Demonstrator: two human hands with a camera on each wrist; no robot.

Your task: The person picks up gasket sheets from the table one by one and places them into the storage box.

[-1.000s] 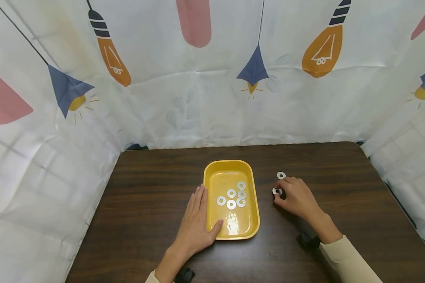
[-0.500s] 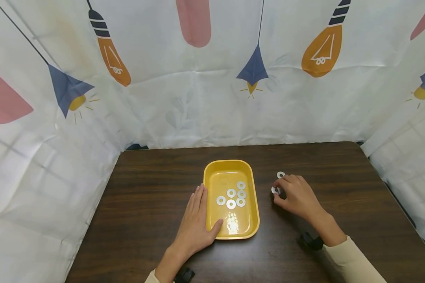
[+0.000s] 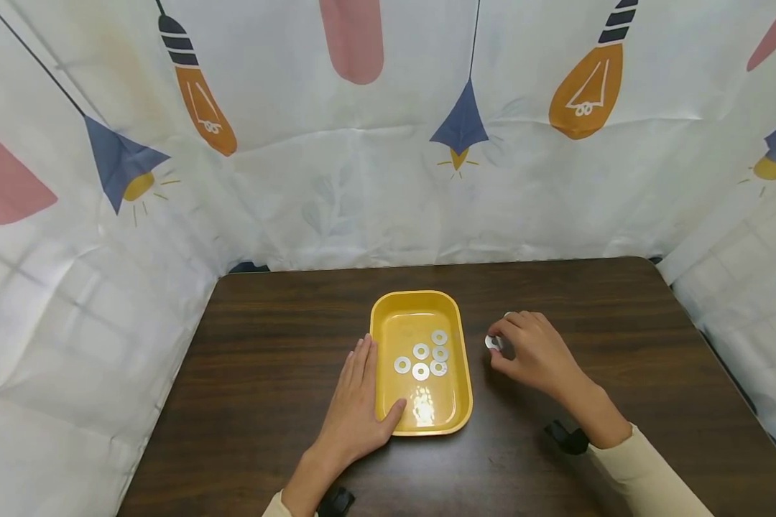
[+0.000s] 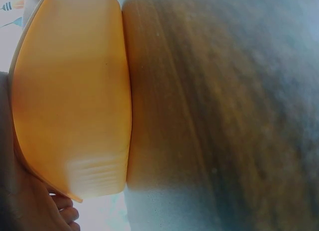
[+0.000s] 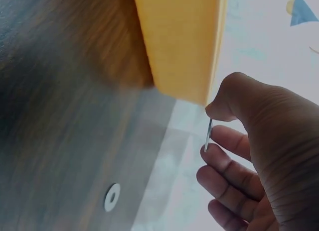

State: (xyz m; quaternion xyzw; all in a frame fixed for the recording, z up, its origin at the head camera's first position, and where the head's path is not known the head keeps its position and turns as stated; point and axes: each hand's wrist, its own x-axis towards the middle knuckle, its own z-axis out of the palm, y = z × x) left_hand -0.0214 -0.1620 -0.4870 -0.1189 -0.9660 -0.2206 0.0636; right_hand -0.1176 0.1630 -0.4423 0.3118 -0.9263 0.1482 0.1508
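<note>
My right hand (image 3: pixel 538 359) pinches a flat metal washer (image 3: pixel 492 342) between thumb and fingers, to the right of the yellow tray (image 3: pixel 425 425). In the right wrist view this washer (image 5: pixel 208 135) is seen edge-on and is off the table. A second washer (image 5: pixel 112 197) lies flat on the table; in the head view my right hand hides most of it. My left hand (image 3: pixel 356 413) rests along the tray's left side, fingers straight, with the thumb over the near left rim. Several washers (image 3: pixel 421 371) lie inside the tray, towards its middle and right.
The dark wooden table (image 3: pixel 284 359) extends around the tray on every side. A white curtain (image 3: pixel 388 201) with printed lamps hangs behind the far table edge and along both sides. Black wrist cameras (image 3: pixel 567 437) sit at both wrists.
My right hand has lifted the washer off the table and moved it slightly left and away, covering most of the other washer. The left hand and the tray have stayed put.
</note>
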